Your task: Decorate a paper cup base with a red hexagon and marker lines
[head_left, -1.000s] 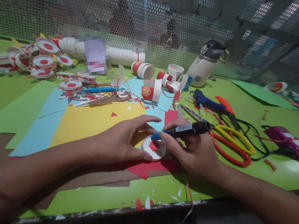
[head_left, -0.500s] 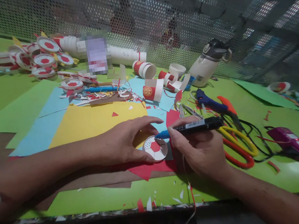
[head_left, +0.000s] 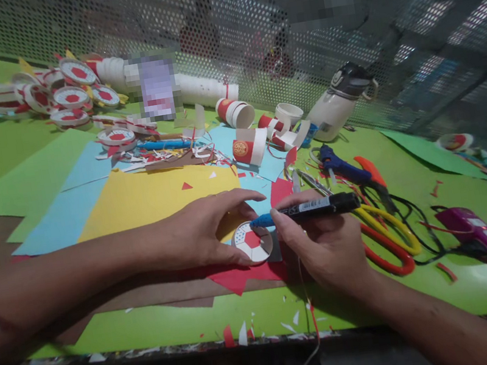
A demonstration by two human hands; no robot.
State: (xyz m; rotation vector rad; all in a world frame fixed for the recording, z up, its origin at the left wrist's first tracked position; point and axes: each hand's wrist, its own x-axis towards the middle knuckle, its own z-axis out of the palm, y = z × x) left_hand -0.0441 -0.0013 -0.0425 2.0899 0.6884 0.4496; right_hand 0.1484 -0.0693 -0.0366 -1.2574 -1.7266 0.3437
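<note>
A round white disc (head_left: 252,252) with a red centre, dark lines and small blue marks in its upper left part lies on coloured paper. My left hand (head_left: 214,230) curves round the disc's left side, thumb at its lower edge and fingers above it, steadying it. In my right hand (head_left: 327,243) is a black marker (head_left: 321,206) with a blue front end, its tip at the disc's upper edge. Yellow paper (head_left: 157,196) lies beyond my left hand, with red paper (head_left: 235,278) under and in front of the disc.
Finished-looking red and white discs (head_left: 73,97) are heaped at the back left. Paper cups (head_left: 249,146) and a bottle (head_left: 334,109) stand or lie at the back. Scissors with orange and yellow handles (head_left: 388,249), a blue glue gun (head_left: 343,167) and a purple object (head_left: 482,231) are at the right.
The marker and my right hand have shifted slightly left over the disc. More blue marks show near the disc's upper left edge. My left hand has hardly moved.
</note>
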